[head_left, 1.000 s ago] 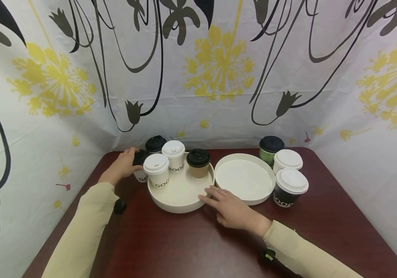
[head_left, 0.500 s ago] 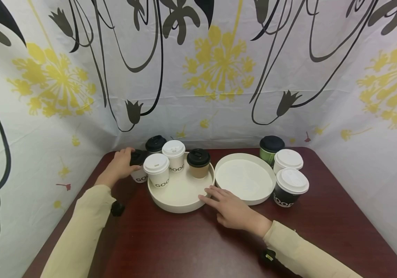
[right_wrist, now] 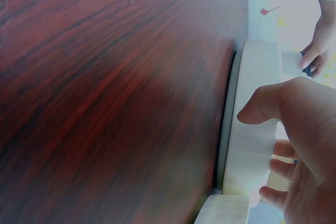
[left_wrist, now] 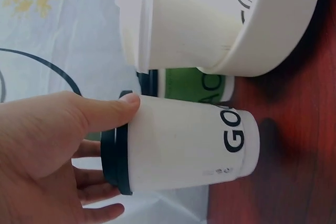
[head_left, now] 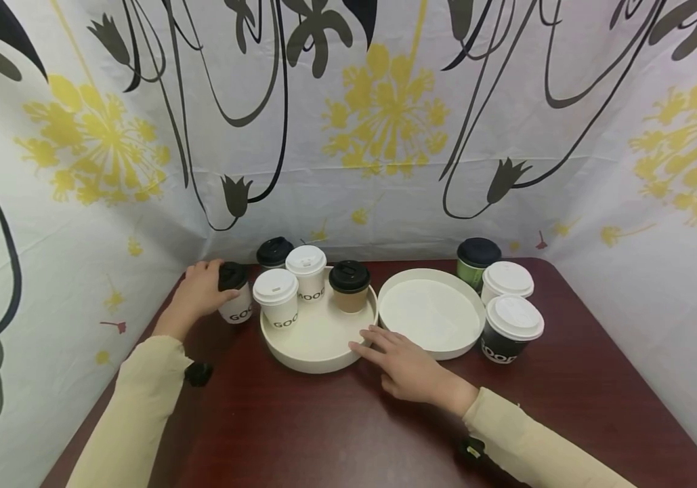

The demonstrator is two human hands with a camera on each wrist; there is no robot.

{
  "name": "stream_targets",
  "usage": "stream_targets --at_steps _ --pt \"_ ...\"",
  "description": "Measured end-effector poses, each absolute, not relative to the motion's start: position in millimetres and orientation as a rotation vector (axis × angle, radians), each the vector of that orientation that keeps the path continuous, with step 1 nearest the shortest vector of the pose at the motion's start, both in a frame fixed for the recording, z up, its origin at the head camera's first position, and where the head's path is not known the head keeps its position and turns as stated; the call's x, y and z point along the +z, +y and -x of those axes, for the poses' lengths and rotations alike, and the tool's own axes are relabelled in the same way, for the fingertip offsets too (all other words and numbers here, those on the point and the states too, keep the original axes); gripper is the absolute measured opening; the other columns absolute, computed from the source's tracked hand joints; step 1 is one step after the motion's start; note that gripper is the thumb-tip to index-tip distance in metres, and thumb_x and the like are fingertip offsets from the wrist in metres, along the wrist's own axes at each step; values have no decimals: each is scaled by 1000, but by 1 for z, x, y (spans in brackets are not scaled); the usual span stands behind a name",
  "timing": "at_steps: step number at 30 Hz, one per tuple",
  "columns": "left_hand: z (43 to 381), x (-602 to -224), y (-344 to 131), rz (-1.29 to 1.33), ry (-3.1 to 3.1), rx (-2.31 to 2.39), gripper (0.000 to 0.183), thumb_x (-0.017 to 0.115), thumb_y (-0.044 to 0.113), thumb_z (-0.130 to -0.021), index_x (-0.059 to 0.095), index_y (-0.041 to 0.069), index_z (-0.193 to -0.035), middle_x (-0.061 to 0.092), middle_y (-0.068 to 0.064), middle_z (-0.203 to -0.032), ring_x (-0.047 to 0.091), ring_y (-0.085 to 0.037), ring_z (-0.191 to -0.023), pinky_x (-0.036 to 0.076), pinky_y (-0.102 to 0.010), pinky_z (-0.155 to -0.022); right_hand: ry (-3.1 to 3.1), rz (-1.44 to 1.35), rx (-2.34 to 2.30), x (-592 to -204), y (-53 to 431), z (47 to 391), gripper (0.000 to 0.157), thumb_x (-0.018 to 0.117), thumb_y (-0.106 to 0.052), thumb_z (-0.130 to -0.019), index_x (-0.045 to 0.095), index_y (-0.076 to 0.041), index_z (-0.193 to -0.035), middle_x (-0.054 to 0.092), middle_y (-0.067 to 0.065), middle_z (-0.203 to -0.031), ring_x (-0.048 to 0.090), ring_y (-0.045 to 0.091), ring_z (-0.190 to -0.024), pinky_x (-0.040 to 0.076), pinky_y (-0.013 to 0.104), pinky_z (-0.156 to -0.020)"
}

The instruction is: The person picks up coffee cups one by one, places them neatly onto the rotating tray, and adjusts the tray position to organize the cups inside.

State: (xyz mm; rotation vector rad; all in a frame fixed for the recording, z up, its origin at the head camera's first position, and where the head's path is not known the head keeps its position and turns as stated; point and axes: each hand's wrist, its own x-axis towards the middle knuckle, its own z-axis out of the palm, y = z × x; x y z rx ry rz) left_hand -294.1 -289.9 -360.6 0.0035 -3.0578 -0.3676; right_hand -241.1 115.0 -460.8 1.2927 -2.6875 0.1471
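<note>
My left hand (head_left: 197, 290) grips a white paper coffee cup (left_wrist: 184, 142) by its black lid, thumb on the near side of the lid and fingers round the far side. The cup is upright, left of the left round cream tray (head_left: 318, 362). On that tray stand two white-lidded white cups, the front one (head_left: 277, 301) and the back one (head_left: 307, 271), and a brown cup (head_left: 350, 298) with a black lid. My right hand (head_left: 409, 369) rests at the tray's right front rim with extended fingers; in the right wrist view the thumb lies along its outer wall.
A second cream tray (head_left: 430, 312) adjoins on the right, bare inside. Beside it stand a green cup (head_left: 473, 271), a white-lidded cup (head_left: 507, 279) and a black cup (head_left: 500, 347). Another black-lidded cup (head_left: 274, 252) is behind the left tray. Patterned cloth (head_left: 348, 203) hangs round the table.
My left hand has moved left with the black-lidded white cup, away from the left tray's edge, so more of the cup shows. The right hand and both trays have stayed in place.
</note>
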Motion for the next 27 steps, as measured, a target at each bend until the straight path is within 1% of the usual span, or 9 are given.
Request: stream_targets --at_steps 7,13,20,27 --pt "281 -353 -286 -5 -3040 -347 79 65 34 -92 30 -9 -149 35 -42 -141 32 -57 -131 39 -68 -102 -2676 -1290 151 -462 115 241 80 69 -12 -81 38 -27 -153 44 9 -154 39 28 -146 40 47 -114" --pt "268 -344 -280 -8 -3036 -339 79 66 34 -92 30 -11 -147 35 -43 -141 31 -58 -131 38 -68 -102 -2649 -1299 158 -462 115 241 79 69 -12 -80 39 -26 -152 46 10 -153 40 29 -145 41 48 -113" --pt "252 -329 -271 13 -3029 -348 80 66 35 -92 30 -10 -148 35 -43 -140 32 -56 -130 40 -67 -100 -2640 -1307 160 -463 115 242 79 69 -12 -80 39 -25 -152 45 11 -153 40 30 -145 40 47 -114" --pt "235 -314 -259 54 -3024 -322 78 68 34 -91 33 -9 -147 36 -42 -140 32 -55 -129 39 -67 -101 -2653 -1310 161 -462 116 242 79 69 -12 -81 38 -25 -153 44 11 -153 40 30 -145 41 48 -114"
